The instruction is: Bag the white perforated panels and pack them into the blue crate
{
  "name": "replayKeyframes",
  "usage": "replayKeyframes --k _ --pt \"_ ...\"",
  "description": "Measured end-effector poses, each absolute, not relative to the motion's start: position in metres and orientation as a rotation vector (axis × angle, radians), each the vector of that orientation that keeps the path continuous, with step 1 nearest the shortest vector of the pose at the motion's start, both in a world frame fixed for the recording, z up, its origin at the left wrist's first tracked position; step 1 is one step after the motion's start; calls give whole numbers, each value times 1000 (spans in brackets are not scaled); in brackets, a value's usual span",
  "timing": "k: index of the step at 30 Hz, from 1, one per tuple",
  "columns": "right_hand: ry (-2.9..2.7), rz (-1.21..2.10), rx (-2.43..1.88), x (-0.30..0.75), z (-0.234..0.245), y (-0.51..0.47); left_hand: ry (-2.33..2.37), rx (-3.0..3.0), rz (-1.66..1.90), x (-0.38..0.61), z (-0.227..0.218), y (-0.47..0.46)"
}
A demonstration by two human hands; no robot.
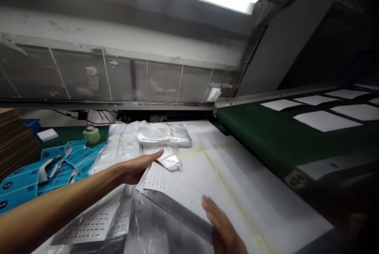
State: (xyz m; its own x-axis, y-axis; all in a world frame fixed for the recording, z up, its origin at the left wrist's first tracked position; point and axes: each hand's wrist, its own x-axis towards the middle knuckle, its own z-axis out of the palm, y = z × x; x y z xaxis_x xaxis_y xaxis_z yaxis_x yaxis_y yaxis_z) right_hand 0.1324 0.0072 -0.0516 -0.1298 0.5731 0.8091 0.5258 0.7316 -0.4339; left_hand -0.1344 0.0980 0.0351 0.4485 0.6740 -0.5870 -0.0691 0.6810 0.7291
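A stack of white printed sheets with rows of black dashes is held between my two hands, tilted above the worktop. My left hand grips its far left end, with the thumb raised apart from the paper. At the near right end, my right hand holds the edge with its fingers stretched along it; part of this hand is cut off by the frame. Beneath the stack lie clear plastic bags, and more dashed sheets in plastic lie under my left forearm. A crumpled white piece is just beyond my left hand.
Bundled clear bags lie behind the hands. Blue printed sheets, a small jar and stacked brown cardboard are on the left. At right, a green conveyor belt carries several white sheets. A taped white board covers the worktop.
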Motion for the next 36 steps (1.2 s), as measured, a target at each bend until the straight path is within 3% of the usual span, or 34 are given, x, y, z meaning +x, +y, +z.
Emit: replayKeyframes --k 5,10,12,17,21,30,36 --pt "-1928 -18 -835 139 -80 2 992 674 412 -123 31 100" --pt "-2079 -142 -1106 148 -74 5 1025 808 370 -97 30 105" --pt "-2138 -4 -1243 158 -60 12 1054 1064 287 -92 31 115" --pt "-2007 766 -1841 196 -19 31 1410 1638 207 -102 21 159" --pt "-2172 788 -2099 207 -15 40 1628 1922 132 -108 -9 179" --pt "-2249 565 -2067 191 -40 64 1683 2375 -192 -98 -54 187" --pt "-1672 1030 -1816 208 -33 71 1763 2410 -124 -127 -47 202"
